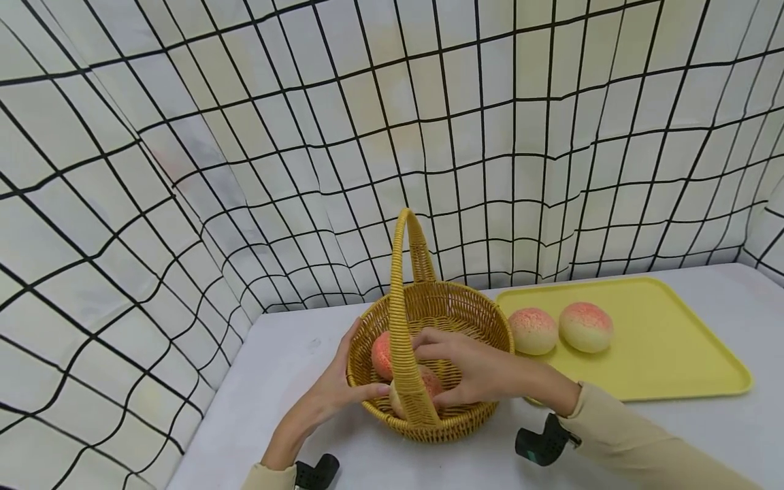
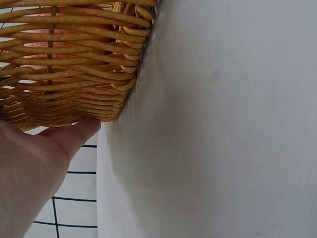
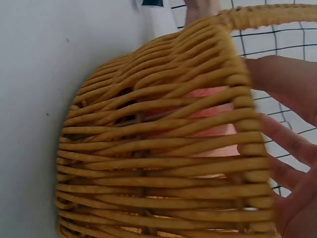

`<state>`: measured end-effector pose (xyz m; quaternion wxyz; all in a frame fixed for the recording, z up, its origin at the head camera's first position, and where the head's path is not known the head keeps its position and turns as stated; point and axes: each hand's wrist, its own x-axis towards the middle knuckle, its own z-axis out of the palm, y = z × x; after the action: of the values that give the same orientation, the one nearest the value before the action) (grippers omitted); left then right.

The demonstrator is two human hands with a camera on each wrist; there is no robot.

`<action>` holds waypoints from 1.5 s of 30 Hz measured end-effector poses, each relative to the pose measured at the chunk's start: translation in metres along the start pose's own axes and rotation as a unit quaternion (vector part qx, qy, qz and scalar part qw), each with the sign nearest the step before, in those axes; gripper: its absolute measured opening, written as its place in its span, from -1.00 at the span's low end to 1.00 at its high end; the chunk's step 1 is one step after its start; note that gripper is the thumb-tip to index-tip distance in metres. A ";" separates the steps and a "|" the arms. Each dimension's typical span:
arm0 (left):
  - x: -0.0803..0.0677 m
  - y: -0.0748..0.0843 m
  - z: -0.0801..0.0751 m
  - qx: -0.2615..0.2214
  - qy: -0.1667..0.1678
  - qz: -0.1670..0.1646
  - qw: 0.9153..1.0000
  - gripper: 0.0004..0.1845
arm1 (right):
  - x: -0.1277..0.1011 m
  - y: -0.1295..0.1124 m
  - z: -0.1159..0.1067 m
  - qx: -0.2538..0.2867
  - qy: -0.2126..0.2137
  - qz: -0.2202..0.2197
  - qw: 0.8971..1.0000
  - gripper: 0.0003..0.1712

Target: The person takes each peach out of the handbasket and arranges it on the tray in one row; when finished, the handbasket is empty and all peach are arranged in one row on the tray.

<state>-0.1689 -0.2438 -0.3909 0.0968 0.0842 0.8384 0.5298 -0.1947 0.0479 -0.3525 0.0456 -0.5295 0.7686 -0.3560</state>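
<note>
A round wicker basket (image 1: pixel 468 309) with a tall arched handle (image 1: pixel 400 320) stands on the white table. My left hand (image 1: pixel 333 389) grips its left side, thumb at the near rim and fingers along the outer wall. My right hand (image 1: pixel 474 364) reaches over the right rim, its thumb and fingers curved round a pink and cream peach (image 1: pixel 431 382) at the basket's near side. The handle hides part of that peach and some fingertips. A second peach (image 1: pixel 380 355) lies to its left. Through the weave in the right wrist view, a pink peach (image 3: pixel 210 131) shows.
To the right lies a yellow tray (image 1: pixel 667 347). Two more peaches, a left one (image 1: pixel 533 331) and a right one (image 1: pixel 586 327), sit side by side on its left part. A white curtain with black grid lines (image 1: pixel 478 150) rises behind the table.
</note>
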 end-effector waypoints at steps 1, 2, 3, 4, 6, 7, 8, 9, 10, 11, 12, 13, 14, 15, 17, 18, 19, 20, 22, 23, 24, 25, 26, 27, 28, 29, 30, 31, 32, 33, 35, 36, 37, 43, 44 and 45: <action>0.000 0.000 0.000 0.001 0.001 -0.001 1.000 0.40 | 0.001 0.002 0.002 -0.001 -0.013 0.003 1.000 -0.44; 0.000 0.000 0.000 0.002 0.002 -0.002 1.000 0.40 | 0.003 0.005 0.004 -0.005 -0.023 0.002 1.000 -0.44; 0.000 0.000 0.001 0.003 0.003 -0.002 1.000 0.40 | 0.004 0.007 0.006 -0.010 -0.031 -0.001 0.999 -0.44; 0.000 0.000 0.001 0.005 0.004 -0.004 1.000 0.40 | 0.006 0.008 0.007 -0.015 -0.036 -0.005 0.999 -0.45; 0.000 0.001 0.001 0.007 0.004 -0.004 1.000 0.40 | 0.008 0.010 0.009 -0.020 -0.045 -0.001 0.999 -0.47; 0.001 0.001 0.001 0.007 0.005 -0.003 1.000 0.40 | 0.009 0.010 0.010 -0.023 -0.047 0.000 0.999 -0.47; 0.001 0.002 0.001 0.007 0.004 -0.002 1.000 0.39 | 0.010 0.010 0.010 -0.024 -0.049 0.004 0.999 -0.47; 0.001 0.002 0.001 0.005 0.004 -0.001 1.000 0.39 | 0.011 0.010 0.011 -0.023 -0.052 0.011 0.998 -0.46; 0.001 0.002 0.001 0.006 0.003 0.000 1.000 0.39 | 0.013 0.009 0.012 -0.019 -0.056 0.019 0.998 -0.43; 0.001 0.002 0.001 0.006 0.003 0.002 1.000 0.39 | 0.014 0.009 0.013 -0.017 -0.060 0.026 0.998 -0.43; 0.001 0.002 0.001 0.007 0.003 0.003 1.000 0.39 | 0.016 0.009 0.015 -0.012 -0.065 0.032 0.997 -0.42; 0.001 0.002 0.000 0.007 0.003 0.003 1.000 0.39 | 0.017 0.009 0.016 -0.010 -0.069 0.034 0.997 -0.40; 0.001 0.002 0.000 0.007 0.003 0.003 1.000 0.39 | 0.018 0.009 0.018 -0.009 -0.072 0.035 0.997 -0.39; 0.001 0.001 0.000 0.007 0.004 0.002 1.000 0.39 | 0.019 0.009 0.020 -0.008 -0.075 0.036 0.996 -0.40; 0.000 0.001 0.000 0.006 0.005 0.001 1.000 0.39 | 0.020 0.010 0.023 -0.012 -0.077 0.031 0.996 -0.41; 0.000 0.000 0.000 0.006 0.005 0.001 1.000 0.39 | 0.021 0.011 0.024 -0.013 -0.077 0.028 0.997 -0.41; 0.000 0.000 0.001 0.005 0.006 0.000 1.000 0.39 | 0.021 0.012 0.025 -0.017 -0.076 0.025 0.997 -0.42; 0.000 0.000 0.001 0.004 0.007 0.000 1.000 0.39 | 0.021 0.012 0.026 -0.018 -0.076 0.021 0.997 -0.43; 0.000 0.000 0.002 0.004 0.008 -0.002 1.000 0.39 | 0.021 0.013 0.026 -0.023 -0.075 0.017 0.997 -0.44; 0.000 -0.001 0.002 0.004 0.008 -0.003 1.000 0.39 | 0.020 0.013 0.026 -0.026 -0.074 0.018 0.997 -0.42; 0.000 0.000 0.003 0.004 0.008 -0.004 1.000 0.39 | 0.019 0.013 0.025 -0.028 -0.071 0.017 0.997 -0.41; 0.000 0.000 0.003 0.003 0.008 -0.007 1.000 0.39 | 0.018 0.013 0.024 -0.031 -0.069 0.016 0.997 -0.39; 0.000 0.000 0.003 0.004 0.009 -0.009 1.000 0.39 | 0.016 0.013 0.022 -0.034 -0.065 0.016 0.997 -0.37; 0.001 0.000 0.004 0.004 0.009 -0.011 1.000 0.39 | 0.014 0.013 0.020 -0.037 -0.060 0.017 0.997 -0.36; 0.001 0.001 0.004 0.006 0.009 -0.012 1.000 0.39 | 0.011 0.013 0.018 -0.039 -0.052 0.019 0.998 -0.35; 0.001 0.001 0.004 0.008 0.010 -0.014 1.000 0.38 | 0.008 0.012 0.014 -0.041 -0.043 0.022 0.998 -0.34; 0.001 0.002 0.004 0.011 0.011 -0.016 1.000 0.38 | 0.004 0.011 0.010 -0.038 -0.033 0.024 0.998 -0.32; 0.001 0.002 0.004 0.011 0.010 -0.017 1.000 0.38 | 0.001 0.010 0.006 -0.035 -0.019 0.025 0.999 -0.31; 0.001 0.003 0.004 0.012 0.011 -0.018 1.000 0.38 | -0.004 0.008 0.001 -0.026 -0.006 0.027 0.999 -0.29; 0.002 0.003 0.004 0.013 0.010 -0.018 1.000 0.38 | -0.008 0.007 -0.004 -0.018 0.010 0.027 0.999 -0.27; 0.002 0.003 0.004 0.015 0.010 -0.019 1.000 0.38 | -0.018 0.005 -0.016 0.001 0.041 0.026 0.999 -0.24; 0.002 0.003 0.004 0.015 0.010 -0.019 1.000 0.38 | -0.022 0.004 -0.022 0.011 0.057 0.020 0.998 -0.23; 0.002 0.002 0.004 0.013 0.009 -0.020 1.000 0.39 | -0.027 0.004 -0.027 0.015 0.072 0.018 0.997 -0.24; 0.002 -0.001 0.003 0.009 0.008 -0.017 1.000 0.39 | -0.063 0.005 -0.064 0.083 0.131 0.052 0.986 -0.23; 0.002 0.000 0.003 0.009 0.008 -0.016 1.000 0.39 | -0.070 0.006 -0.069 0.096 0.140 0.058 0.984 -0.22; 0.002 0.000 0.003 0.010 0.008 -0.015 1.000 0.39 | -0.078 0.007 -0.075 0.099 0.147 0.066 0.982 -0.20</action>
<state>-0.1699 -0.2411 -0.3924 0.0977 0.0682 0.8456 0.5204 -0.1991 0.1528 -0.3251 0.0072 -0.4125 0.7612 -0.5003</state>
